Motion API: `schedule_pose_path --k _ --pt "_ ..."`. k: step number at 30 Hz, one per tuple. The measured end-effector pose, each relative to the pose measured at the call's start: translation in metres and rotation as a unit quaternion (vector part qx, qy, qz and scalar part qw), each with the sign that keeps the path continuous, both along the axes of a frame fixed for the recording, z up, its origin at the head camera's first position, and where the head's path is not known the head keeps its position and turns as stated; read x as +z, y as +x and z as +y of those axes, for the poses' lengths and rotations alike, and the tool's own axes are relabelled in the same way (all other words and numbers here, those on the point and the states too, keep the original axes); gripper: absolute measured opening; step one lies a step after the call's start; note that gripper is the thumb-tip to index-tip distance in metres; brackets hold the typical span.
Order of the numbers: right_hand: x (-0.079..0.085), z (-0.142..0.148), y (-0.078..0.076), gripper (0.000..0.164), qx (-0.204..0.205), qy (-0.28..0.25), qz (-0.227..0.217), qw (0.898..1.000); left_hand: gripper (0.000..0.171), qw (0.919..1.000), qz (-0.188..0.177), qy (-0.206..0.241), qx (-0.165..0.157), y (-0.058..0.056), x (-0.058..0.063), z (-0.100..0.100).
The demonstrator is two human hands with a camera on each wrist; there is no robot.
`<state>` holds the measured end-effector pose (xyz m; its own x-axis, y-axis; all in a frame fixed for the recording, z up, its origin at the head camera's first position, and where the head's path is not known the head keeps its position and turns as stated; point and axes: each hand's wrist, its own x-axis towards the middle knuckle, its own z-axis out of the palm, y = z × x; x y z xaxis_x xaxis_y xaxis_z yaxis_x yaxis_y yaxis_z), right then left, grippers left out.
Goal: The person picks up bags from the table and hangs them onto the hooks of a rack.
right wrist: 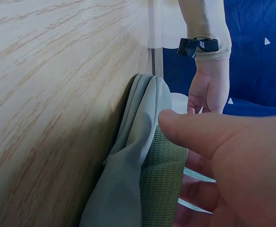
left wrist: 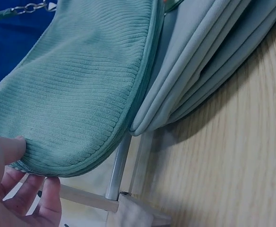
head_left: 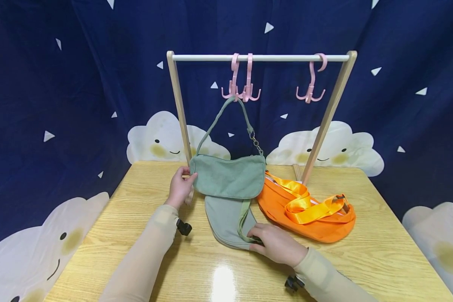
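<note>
A green corduroy shoulder bag (head_left: pixel 228 176) hangs by its strap from a pink hook (head_left: pixel 233 84) on the rack. My left hand (head_left: pixel 181 186) pinches its left end, the thumb on the front and fingers behind, as the left wrist view shows (left wrist: pixel 29 189). Below it a grey bag (head_left: pixel 222 222) lies on the table, partly covered by the green one. My right hand (head_left: pixel 279 244) is at the grey bag's lower right and holds its green webbing strap (right wrist: pixel 161 184) between thumb and fingers. Part of that grip is hidden in the head view.
The rack has a white bar (head_left: pixel 279 58) on wooden legs (head_left: pixel 330 113). Two more pink hooks hang there, one at the right (head_left: pixel 310 86). An orange bag (head_left: pixel 324 230) with a shiny orange strap (head_left: pixel 302 201) lies right on the wooden table (head_left: pixel 143 180). A dark blue curtain (head_left: pixel 79 84) stands behind.
</note>
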<state>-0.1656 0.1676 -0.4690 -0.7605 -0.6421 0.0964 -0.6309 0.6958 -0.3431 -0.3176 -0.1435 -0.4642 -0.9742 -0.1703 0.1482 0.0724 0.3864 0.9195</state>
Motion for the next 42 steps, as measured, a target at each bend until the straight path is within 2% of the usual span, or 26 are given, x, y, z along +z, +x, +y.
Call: schedule_pose_path --k 13,30,42 --pt "-0.001 -0.001 0.001 0.017 -0.001 0.006 0.002 1.0 0.023 0.9996 0.024 0.012 0.014 0.003 0.001 -0.011" --pt "0.0 0.0 0.002 0.018 0.003 0.008 0.015 1.0 0.026 0.9993 0.016 0.021 0.027 0.004 0.0 -0.029" --pt "-0.003 0.0 0.0 0.019 0.001 0.016 0.009 1.0 0.029 0.9988 0.0 0.022 0.044 0.006 0.0 -0.043"
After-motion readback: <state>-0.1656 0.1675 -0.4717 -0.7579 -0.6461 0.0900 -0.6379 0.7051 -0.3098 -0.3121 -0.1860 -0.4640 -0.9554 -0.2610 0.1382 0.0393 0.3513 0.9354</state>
